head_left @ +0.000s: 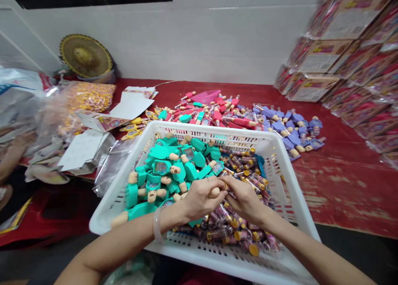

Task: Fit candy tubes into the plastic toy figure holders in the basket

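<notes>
My left hand [203,197], with a pale bangle on its wrist, is closed around a piece whose beige rounded end [214,192] shows between the fingers. My right hand [244,197] meets it fingertip to fingertip, its fingers pinched together; what they hold is hidden. Both hands are over a white slotted basket [199,252]. Teal pieces with beige ends [160,151] fill its left side. Small clear tubes with yellow caps [217,234] lie in its right and front part.
Behind the basket, red pieces [217,116] and purple pieces [290,138] are heaped on the red table [338,181]. Wrapped packs [317,86] are stacked at right. White cards [82,150] and a bag of yellow pieces [93,96] lie left, near another person's hand [23,142].
</notes>
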`<state>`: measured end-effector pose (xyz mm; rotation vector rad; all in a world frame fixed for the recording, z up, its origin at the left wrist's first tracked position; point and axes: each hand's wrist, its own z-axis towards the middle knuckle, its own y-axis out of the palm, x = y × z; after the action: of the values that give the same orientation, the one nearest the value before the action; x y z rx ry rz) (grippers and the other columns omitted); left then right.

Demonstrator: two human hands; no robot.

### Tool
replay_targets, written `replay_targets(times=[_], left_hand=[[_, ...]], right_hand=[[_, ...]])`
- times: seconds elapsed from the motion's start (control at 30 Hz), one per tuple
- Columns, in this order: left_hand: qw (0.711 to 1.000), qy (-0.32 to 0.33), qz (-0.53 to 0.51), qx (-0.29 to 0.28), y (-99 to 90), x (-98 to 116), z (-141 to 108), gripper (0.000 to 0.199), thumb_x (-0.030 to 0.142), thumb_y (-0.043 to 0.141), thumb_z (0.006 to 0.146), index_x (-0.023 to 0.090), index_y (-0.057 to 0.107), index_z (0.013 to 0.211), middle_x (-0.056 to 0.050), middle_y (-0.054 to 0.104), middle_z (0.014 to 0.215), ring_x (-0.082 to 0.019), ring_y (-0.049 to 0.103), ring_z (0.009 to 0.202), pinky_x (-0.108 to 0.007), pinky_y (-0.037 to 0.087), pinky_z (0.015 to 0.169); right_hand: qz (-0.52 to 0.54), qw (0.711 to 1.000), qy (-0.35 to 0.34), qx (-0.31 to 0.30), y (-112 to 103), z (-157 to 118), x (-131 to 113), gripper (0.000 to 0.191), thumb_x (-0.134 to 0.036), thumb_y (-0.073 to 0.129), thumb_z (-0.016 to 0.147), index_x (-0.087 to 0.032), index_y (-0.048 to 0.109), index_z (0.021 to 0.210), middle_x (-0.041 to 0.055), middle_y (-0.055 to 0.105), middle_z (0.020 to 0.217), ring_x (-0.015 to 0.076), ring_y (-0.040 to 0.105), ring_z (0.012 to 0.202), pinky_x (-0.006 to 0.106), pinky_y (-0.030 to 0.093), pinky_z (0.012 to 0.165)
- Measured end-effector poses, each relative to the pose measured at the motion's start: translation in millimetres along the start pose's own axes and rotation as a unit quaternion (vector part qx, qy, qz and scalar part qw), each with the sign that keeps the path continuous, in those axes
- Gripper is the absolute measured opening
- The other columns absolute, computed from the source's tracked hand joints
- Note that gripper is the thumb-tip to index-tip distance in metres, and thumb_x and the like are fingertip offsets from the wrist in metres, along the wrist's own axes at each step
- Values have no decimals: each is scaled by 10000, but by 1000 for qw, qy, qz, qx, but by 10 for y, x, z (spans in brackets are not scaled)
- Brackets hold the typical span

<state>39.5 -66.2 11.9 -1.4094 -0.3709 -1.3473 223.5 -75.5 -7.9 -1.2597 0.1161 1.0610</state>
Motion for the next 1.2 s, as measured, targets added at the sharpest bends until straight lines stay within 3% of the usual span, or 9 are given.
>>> replay_targets(times=[0.13,0.23,0.4,0.6,0.73,0.87,1.0,1.1,1.2], left_hand=[[1000,8,-19,-17,-48,11,23,107,276,560,867,198,632,884,-55,649,861,-180,592,779,-274,430,742],[998,-33,-54,25,-98,35,78,70,235,566,851,192,614,879,-45,643,895,-179,592,832,-272,437,780],[997,-41,-43,56,-97,35,110,82,180,580,806,189,631,869,-37,637,892,-183,584,867,-279,432,812],[998,-39,-34,24,-30,10,74,60,171,573,798,191,628,812,-22,637,823,-162,583,786,-262,438,755],[999,-38,19,33,23,2,32,21,201,574,787,186,581,775,-11,599,762,-147,548,703,-260,418,677],[996,-59,46,47,60,36,13,86,180,572,735,175,501,688,22,515,683,-115,455,625,-244,363,596],[993,-116,-32,16,25,80,38,90,196,550,767,167,501,697,36,493,664,-100,429,614,-216,347,557],[983,-139,-119,-10,-56,104,67,103,261,554,821,162,580,816,21,556,728,-108,486,657,-203,387,576],[979,-143,-147,15,-144,125,88,167,300,586,824,158,592,911,8,579,790,-110,510,678,-202,411,597]], right_hand=[[86,996,32,-9,-64,44,-60,327,-154,467,841,-194,556,1153,81,663,1060,188,628,922,307,495,799],[109,991,72,5,-89,60,-50,332,-182,504,825,-194,584,1147,58,679,1023,182,638,859,287,493,766],[56,994,93,-17,-80,20,-55,614,-178,509,767,-185,412,1373,28,687,865,152,589,624,273,475,651],[9,998,54,-35,-75,11,-111,703,-197,483,757,-133,301,1433,24,671,758,165,572,568,273,455,600],[1,999,21,-38,-51,1,-117,721,-182,476,752,-157,277,1445,45,693,829,179,616,635,269,457,606],[-3,999,-11,-29,-7,-18,-134,733,-154,457,761,-159,236,1460,45,691,808,167,591,555,260,426,536],[-10,1000,-6,-4,8,-35,-159,724,-150,464,780,-164,217,1461,31,662,767,157,548,516,269,424,534],[49,998,49,5,-22,-38,-172,745,-142,487,777,-179,195,1461,-22,584,699,134,489,515,253,409,541],[112,989,99,3,-62,-32,-158,739,-128,505,777,-197,211,1451,-61,489,670,103,394,499,225,354,515]])
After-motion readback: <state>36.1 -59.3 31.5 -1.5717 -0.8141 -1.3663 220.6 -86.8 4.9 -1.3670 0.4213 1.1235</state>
